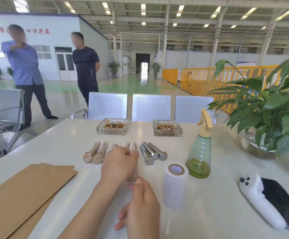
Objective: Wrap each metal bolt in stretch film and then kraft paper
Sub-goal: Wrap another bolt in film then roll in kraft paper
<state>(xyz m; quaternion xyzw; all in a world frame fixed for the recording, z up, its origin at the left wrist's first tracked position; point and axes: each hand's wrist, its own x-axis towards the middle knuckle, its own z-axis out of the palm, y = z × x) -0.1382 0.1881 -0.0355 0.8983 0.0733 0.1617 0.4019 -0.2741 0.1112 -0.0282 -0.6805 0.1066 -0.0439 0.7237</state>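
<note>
While three bare shiny bolts (153,153) lie right, a film-wrapped bolt (133,171) is gripped by the left hand (118,163) and pinched by the right hand (142,202).

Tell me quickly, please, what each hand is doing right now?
Left hand: grips a film-wrapped bolt.
Right hand: fingers at that bolt's near end; grip cannot be told.

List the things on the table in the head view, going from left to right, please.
Kraft paper → wrapped bolts → bare bolts → film roll → spray bottle → phone.
</note>
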